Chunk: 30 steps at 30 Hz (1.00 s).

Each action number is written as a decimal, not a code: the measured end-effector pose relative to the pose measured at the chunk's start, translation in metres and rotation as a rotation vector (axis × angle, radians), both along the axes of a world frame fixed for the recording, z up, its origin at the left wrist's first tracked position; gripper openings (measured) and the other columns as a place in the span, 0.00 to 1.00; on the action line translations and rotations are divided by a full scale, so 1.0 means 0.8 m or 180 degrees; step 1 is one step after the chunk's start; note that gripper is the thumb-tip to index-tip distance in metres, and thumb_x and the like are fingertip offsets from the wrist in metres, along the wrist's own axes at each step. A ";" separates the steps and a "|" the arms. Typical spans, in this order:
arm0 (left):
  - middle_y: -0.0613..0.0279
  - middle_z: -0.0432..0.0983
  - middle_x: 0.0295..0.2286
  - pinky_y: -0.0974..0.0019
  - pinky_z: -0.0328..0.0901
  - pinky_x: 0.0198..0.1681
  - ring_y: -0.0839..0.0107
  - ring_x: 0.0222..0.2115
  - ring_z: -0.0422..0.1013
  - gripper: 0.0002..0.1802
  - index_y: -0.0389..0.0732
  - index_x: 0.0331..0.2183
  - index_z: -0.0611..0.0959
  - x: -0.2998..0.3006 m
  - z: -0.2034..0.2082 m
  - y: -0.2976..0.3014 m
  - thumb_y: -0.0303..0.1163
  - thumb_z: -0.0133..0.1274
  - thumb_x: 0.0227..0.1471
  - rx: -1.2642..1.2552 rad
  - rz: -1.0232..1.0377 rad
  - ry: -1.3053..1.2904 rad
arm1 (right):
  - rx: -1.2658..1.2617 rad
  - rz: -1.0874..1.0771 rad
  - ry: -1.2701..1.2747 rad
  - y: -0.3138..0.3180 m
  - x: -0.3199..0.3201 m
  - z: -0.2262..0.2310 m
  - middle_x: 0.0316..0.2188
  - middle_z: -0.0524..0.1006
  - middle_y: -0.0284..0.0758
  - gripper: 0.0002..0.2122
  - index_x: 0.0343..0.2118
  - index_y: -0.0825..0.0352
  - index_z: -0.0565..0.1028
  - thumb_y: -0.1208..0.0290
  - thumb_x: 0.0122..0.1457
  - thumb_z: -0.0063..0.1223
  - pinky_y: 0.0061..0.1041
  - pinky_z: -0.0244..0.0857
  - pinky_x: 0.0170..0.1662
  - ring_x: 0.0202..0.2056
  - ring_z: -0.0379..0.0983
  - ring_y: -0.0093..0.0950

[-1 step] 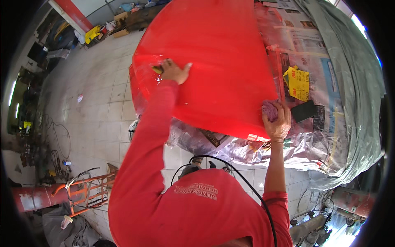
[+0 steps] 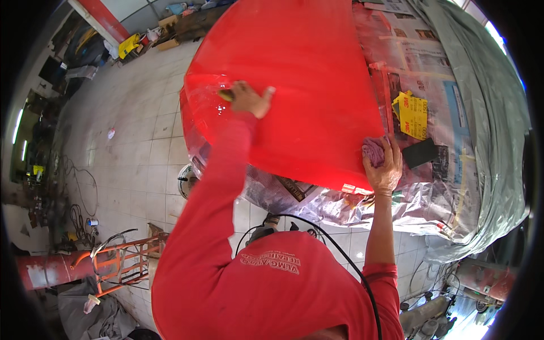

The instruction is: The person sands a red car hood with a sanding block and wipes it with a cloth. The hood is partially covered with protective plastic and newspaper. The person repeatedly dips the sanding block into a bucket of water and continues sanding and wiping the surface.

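A glossy red car panel (image 2: 294, 51) spreads out before me, with wet white spots near its left edge. Against it my left hand (image 2: 253, 103) presses a small yellowish piece of sandpaper (image 2: 225, 95), whose edge shows at the fingertips; the thumb sticks out to the right. At the panel's near right corner my right hand (image 2: 386, 170) closes around a crumpled purple cloth (image 2: 373, 152). Beside that hand lies a dark rectangular sanding block (image 2: 420, 153). Yellow sandpaper sheets (image 2: 412, 116) rest just beyond the block, on newspaper.
Taped newspaper (image 2: 422, 62) and grey plastic sheeting (image 2: 481, 113) cover the surface on the right. Clear film (image 2: 334, 207) hangs along the near edge. A bucket (image 2: 186, 180) stands on the tiled floor (image 2: 124, 153) left of the panel. An orange metal hand truck (image 2: 127, 263) and cables are at lower left.
My left hand has slid a little to the right across the red panel with the sandpaper. My right hand stays with the cloth at the corner. More of the bucket shows.
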State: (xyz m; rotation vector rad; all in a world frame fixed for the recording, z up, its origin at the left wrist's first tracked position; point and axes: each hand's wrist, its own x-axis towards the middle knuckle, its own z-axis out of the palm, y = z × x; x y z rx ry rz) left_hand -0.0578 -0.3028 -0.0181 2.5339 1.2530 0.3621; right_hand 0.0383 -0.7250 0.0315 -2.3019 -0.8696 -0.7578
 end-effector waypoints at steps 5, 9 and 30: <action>0.36 0.46 0.73 0.48 0.43 0.77 0.47 0.75 0.44 0.62 0.27 0.72 0.56 0.016 0.020 -0.107 0.75 0.40 0.63 -0.0081 -0.1286 -0.0196 | -0.0375 -0.0094 -0.0018 -0.007 0.018 -0.008 0.62 0.77 0.41 0.30 0.56 0.61 0.82 0.61 0.47 0.74 0.42 0.69 0.64 0.61 0.75 0.44; 0.33 0.42 0.73 0.50 0.42 0.77 0.43 0.76 0.38 0.64 0.23 0.72 0.49 -0.003 0.021 0.028 0.75 0.39 0.64 -0.0304 -0.0550 0.0023 | -0.0114 0.0268 0.0203 0.002 0.022 -0.009 0.57 0.82 0.42 0.28 0.53 0.64 0.83 0.62 0.47 0.74 0.43 0.70 0.64 0.60 0.77 0.45; 0.31 0.46 0.72 0.47 0.39 0.78 0.41 0.75 0.38 0.60 0.23 0.71 0.56 0.030 0.012 -0.110 0.72 0.39 0.65 0.0044 -0.0926 -0.0271 | -0.0030 0.0093 -0.0318 -0.005 0.024 -0.018 0.47 0.83 0.39 0.24 0.50 0.64 0.81 0.67 0.47 0.70 0.43 0.74 0.55 0.48 0.79 0.44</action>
